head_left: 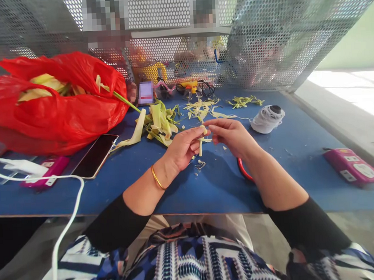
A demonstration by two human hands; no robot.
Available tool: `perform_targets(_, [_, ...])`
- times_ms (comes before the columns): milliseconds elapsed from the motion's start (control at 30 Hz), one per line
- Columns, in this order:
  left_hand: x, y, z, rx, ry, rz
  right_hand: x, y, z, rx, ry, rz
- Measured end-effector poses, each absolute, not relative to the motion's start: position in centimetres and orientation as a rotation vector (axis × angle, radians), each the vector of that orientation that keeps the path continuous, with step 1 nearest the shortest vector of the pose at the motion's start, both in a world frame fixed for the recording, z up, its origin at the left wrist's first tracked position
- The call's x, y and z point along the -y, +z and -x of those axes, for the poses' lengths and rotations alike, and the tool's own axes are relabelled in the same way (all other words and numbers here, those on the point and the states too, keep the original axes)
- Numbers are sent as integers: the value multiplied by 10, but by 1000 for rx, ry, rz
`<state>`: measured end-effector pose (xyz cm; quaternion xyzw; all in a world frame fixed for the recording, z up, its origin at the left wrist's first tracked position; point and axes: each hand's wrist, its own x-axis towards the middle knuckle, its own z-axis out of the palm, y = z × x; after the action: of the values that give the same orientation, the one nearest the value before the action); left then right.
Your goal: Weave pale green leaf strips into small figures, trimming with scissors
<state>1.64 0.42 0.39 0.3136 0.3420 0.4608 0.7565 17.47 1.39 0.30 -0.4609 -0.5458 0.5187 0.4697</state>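
My left hand [186,146] is closed in a pinch on a small pale corn husk piece [201,147], whose strip hangs below the fingers. Meeting it at the fingertips, my right hand [231,134] is also pinched, close to the top of the same piece; whether it grips the husk or a thread there is too small to tell. Beyond the hands lies a pile of cut husk strips [201,108]. Larger green-yellow husks [161,120] are heaped to the left. A spool of white thread [267,119] stands to the right, its loose end running toward the husk strips.
A red plastic bag [89,115] of husks fills the left, with a phone [96,156] before it. Purple power sockets [354,165] sit at right. A red handle [244,169] shows beneath my right forearm. A perforated metal screen [175,16] bounds the back.
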Motion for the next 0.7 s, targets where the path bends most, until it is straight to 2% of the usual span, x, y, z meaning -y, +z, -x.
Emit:
perform_targets(300, [-4, 0, -17, -736, 930, -630, -24, -1, -183, 1526, 1095, 1309])
perform_targets(433, [-5, 3, -15, -786, 1023, -617, -27, -5, -187, 1595, 578, 1486])
perform_targets(533, [-7, 6, -13, -806, 1161, -671, -26, -1, -189, 1547, 198, 1434])
perform_targets(600, [-7, 6, -13, -820, 1228, -711, -23, 3, -187, 1501, 216, 1328])
perform_targets(700, [-5, 3, -16, -852, 1261, -750, -17, 7, -180, 1482, 525, 1172])
